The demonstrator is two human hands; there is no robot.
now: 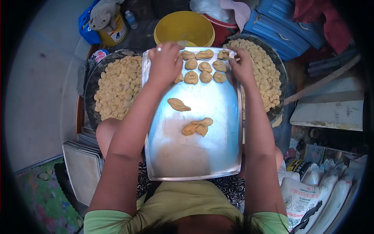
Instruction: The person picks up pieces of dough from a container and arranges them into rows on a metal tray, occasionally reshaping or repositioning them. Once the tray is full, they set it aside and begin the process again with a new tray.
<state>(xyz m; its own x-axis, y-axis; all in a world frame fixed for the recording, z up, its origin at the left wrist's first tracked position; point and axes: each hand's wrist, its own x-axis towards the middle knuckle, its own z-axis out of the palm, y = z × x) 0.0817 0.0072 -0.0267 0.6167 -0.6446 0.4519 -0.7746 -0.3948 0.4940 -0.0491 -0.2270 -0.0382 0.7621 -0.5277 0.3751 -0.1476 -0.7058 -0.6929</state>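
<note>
A shiny metal baking tray (194, 156) lies across my lap. Rows of flattened tan dough pieces (205, 66) fill its far end. Nearer the middle lie a single dough piece (178, 104) and a small clump of dough (197, 127). My left hand (166, 64) is over the far left corner, fingers curled down and partly covering a dough piece. At the far right edge, my right hand (242, 66) has its thumb and fingers bent in close beside the end dough pieces. What either hand grips, if anything, is hidden.
Wide dark pans heaped with dough pieces flank the tray, a left pan (119, 87) and a right pan (265, 70). Beyond stands a yellow tub (185, 28). Stacked trays (82, 165) lean at left; flour sacks (302, 195) lie at right. Blue containers (269, 33) stand far right.
</note>
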